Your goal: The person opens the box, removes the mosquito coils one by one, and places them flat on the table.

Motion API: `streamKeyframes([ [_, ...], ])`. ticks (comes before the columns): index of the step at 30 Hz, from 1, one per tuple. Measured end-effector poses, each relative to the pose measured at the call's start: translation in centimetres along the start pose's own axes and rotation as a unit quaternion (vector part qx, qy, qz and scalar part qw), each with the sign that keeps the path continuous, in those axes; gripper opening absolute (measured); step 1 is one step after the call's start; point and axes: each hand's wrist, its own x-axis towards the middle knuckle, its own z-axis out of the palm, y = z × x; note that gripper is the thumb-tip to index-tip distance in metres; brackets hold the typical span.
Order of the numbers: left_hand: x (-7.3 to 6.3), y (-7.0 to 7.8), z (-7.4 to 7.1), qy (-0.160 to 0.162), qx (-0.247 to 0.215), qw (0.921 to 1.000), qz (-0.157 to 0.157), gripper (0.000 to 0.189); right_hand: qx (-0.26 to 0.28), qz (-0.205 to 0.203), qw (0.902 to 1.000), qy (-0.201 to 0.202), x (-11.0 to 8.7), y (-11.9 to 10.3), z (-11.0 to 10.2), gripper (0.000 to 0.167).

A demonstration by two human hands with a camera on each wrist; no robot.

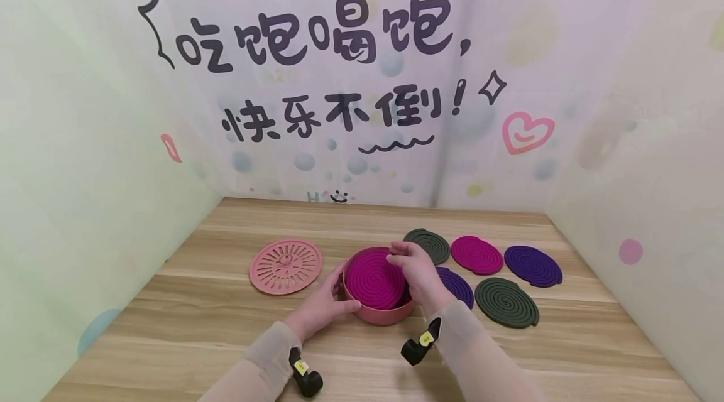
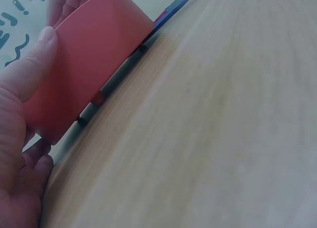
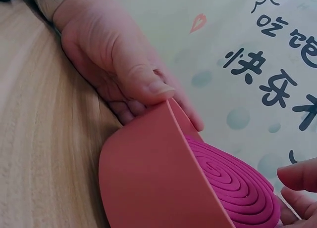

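A round pink pot (image 1: 384,315) stands at the middle front of the table. The left hand (image 1: 319,308) grips its left side; in the left wrist view its thumb (image 2: 42,55) presses the outer wall near the rim, with fingers low by the base. A magenta spiral mat (image 1: 375,279) sits tilted in the pot's mouth, part of it above the rim in the right wrist view. At its right edge the right hand (image 1: 421,276) holds it by the fingertips; how firmly is partly hidden.
Left of the pot lies a pink slotted lid (image 1: 286,267). To the right lie more spiral mats: dark green (image 1: 432,246), magenta (image 1: 477,255), purple (image 1: 533,266), another green one (image 1: 506,303) and a purple one (image 1: 457,289) partly behind the right wrist. A printed curtain (image 1: 339,163) closes the back.
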Motion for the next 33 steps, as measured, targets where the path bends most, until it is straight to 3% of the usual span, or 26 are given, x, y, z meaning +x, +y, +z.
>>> streamKeyframes([
  [15, 0.08, -0.08, 0.0, 0.001, 0.007, 1.0, 0.005, 0.1, 0.038, 0.021, 0.999, -0.01, -0.47, 0.27, 0.16, 0.038],
  [22, 0.15, -0.12, -0.03, 0.001, 0.007, 0.9999, 0.008, 0.101, 0.01, 0.011, 0.9996, -0.023, -0.53, 0.2, -0.09, 0.038],
  [33, 0.15, -0.17, 0.0, 0.008, 0.0, 0.9999, 0.011, 0.097, -0.012, 0.036, 0.9986, -0.038, -0.77, -0.17, -0.43, 0.037],
])
